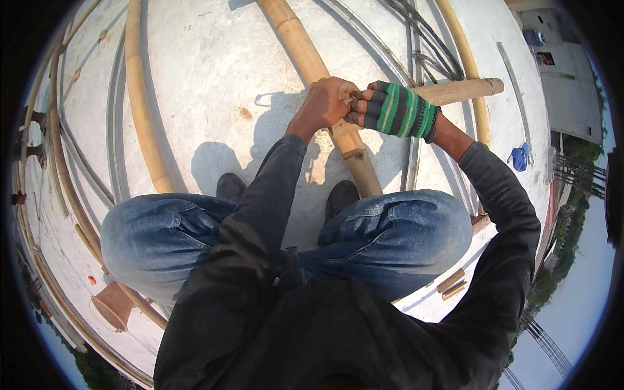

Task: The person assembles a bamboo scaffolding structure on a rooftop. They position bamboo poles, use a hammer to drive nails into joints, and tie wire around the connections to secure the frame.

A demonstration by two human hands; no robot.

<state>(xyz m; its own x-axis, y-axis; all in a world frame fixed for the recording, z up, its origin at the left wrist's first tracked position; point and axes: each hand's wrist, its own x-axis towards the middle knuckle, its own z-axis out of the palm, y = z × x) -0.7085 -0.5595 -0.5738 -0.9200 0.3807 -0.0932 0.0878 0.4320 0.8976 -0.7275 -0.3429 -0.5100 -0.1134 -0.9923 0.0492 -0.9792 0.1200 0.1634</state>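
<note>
Both my hands meet over the place where two bamboo poles cross. One long bamboo pole (296, 40) runs from the far edge down toward my right foot. A shorter bamboo pole (469, 91) sticks out to the right from under my right hand. My bare left hand (325, 104) is closed, its fingers bent in against the other hand. My right hand (395, 110), in a green and black striped fingerless glove, is closed too, thumb and fingers pinched together. Whatever lies between the fingertips is too small and covered to name.
More bamboo poles (138, 84) and thin metal bars lie on the pale floor (201, 71). Dark cables (434, 39) stretch along the far right. A blue object (519, 157) rests to the right, a brown bucket-like container (112, 307) at lower left. Short bamboo pieces (452, 285) lie beside my right knee.
</note>
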